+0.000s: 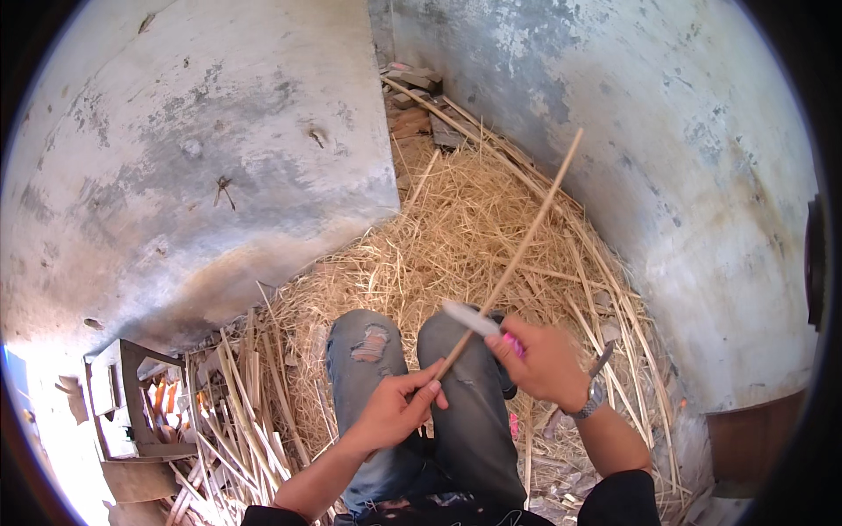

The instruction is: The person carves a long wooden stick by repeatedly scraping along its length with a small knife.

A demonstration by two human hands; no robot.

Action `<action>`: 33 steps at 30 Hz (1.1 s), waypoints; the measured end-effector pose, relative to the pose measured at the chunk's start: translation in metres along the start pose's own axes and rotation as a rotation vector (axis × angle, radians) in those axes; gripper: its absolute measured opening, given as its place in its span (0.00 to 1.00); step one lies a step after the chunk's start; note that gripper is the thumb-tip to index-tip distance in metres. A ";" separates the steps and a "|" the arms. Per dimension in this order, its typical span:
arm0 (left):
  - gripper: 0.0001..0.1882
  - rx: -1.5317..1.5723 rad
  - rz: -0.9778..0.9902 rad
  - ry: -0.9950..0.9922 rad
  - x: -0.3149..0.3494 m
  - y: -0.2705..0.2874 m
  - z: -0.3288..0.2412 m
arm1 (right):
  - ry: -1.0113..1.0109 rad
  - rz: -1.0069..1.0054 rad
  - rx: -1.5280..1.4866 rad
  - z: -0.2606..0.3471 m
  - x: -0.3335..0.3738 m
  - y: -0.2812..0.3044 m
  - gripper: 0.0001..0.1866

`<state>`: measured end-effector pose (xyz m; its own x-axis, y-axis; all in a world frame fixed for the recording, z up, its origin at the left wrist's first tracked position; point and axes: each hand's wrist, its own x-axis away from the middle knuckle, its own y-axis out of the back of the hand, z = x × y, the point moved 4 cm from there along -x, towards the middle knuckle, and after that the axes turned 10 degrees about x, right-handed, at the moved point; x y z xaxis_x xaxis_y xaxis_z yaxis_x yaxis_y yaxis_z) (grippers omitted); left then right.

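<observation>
A long, thin wooden stick (535, 228) slants from above my lap up toward the far right. My left hand (393, 415) is closed around its near end, thumb and fingers pinching it over my thighs. In my right hand (545, 361), closed too, is a knife with a pink wrap or handle (514, 344). Its pale, broad blade (469, 317) points left and lies across the stick just beyond my left hand. I cannot tell whether the edge bites into the wood. A metal wristwatch (589, 403) sits on my right wrist.
Straw-like shavings (474, 210) cover the floor ahead of my knees (368, 346). Many cut sticks (250, 412) lie at the lower left beside a wooden frame (136, 399); more (614, 289) line the right wall (667, 175). Bricks (412, 83) are stacked in the far corner.
</observation>
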<state>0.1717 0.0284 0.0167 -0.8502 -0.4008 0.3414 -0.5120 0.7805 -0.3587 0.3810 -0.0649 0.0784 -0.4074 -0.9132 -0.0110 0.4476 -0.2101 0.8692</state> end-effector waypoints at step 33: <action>0.17 -0.035 -0.227 0.030 0.011 0.027 0.016 | 0.090 0.011 0.332 -0.032 -0.061 -0.053 0.32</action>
<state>0.1469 0.0373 -0.0030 -0.7095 -0.5538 0.4357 -0.6845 0.6886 -0.2394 0.4075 -0.0090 0.0171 -0.3256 -0.9450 -0.0309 0.1618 -0.0880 0.9829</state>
